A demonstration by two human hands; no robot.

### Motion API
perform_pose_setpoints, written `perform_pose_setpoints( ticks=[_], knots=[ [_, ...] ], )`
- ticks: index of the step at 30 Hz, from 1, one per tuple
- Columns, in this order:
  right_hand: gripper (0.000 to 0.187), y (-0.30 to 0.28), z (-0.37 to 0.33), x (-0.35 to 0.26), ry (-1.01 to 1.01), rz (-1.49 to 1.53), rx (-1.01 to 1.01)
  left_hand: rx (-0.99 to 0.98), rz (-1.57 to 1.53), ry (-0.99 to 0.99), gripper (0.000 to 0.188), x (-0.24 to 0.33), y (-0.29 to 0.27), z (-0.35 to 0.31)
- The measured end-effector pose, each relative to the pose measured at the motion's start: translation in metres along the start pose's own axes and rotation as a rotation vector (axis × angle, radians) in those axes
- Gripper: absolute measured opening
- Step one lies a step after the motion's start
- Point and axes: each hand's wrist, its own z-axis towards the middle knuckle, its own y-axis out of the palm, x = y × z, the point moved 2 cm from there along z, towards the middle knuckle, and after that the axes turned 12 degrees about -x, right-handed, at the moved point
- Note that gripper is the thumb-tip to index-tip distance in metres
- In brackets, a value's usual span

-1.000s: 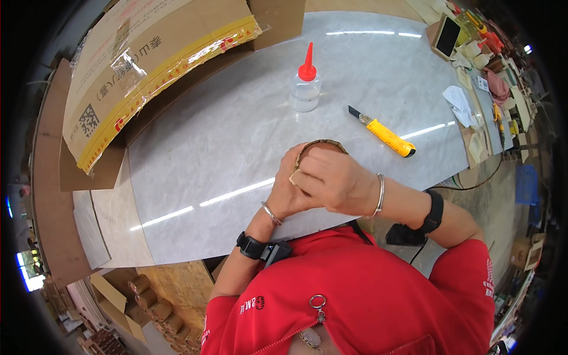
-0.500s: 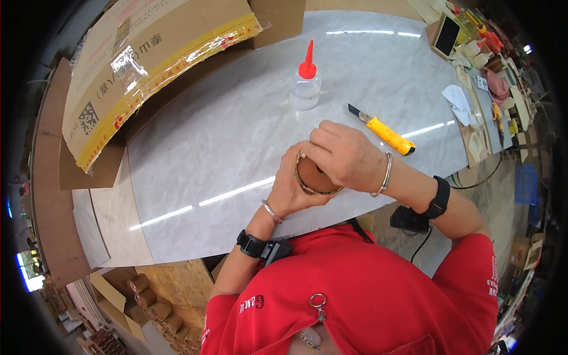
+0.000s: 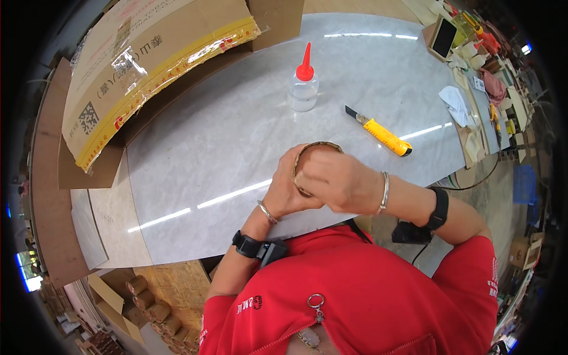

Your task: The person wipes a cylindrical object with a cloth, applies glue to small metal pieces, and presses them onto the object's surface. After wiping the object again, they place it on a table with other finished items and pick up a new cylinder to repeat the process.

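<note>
My left hand (image 3: 286, 190) is wrapped round the side of a short, round brown piece (image 3: 310, 155) with a patterned, lighter rim, its face turned up. Over the near right part of that face lies my right hand (image 3: 338, 182), fingers curled and slightly blurred. Its fingertips reach the face or the inner rim; whether they pinch something small is hidden. Beyond the hands stands a clear squeeze bottle (image 3: 303, 94) with a red pointed nozzle and some clear liquid. To its right a yellow utility knife (image 3: 386, 136) lies with its dark blade out.
A large cardboard box (image 3: 160, 65) with yellow tape takes up the table's far left. At the far right are a phone on a stand (image 3: 444, 38), a white cloth (image 3: 454, 105) and assorted tools. Below the table's left edge, several brown rolls (image 3: 158, 310) are stacked.
My right hand has moved from the far side of the round piece's rim to its near right part, fingers still curled. The far rim now shows. My left hand keeps its hold.
</note>
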Motion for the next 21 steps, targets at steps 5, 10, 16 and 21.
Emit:
perform_pose_setpoints(
  ticks=[5, 10, 16, 21],
  knots=[
    [0.016, -0.016, -0.030, 0.014, 0.095, 0.248, -0.021, -0.357, -0.019, -0.154, 0.098, 0.025, -0.029, 0.012],
    [0.018, -0.024, -0.032, 0.023, 0.403, 0.403, 0.065, -0.449, 0.004, -0.157, 0.106, 0.030, -0.037, 0.013],
    [0.019, 0.001, -0.008, 0.014, 0.206, 0.249, 0.092, -0.030, -0.092, -0.048, 0.109, 0.036, -0.003, -0.008],
    [0.014, -0.009, -0.022, 0.000, 0.130, 0.309, -0.189, -0.025, 0.010, -0.042, 0.105, 0.026, -0.006, -0.006]
  ],
)
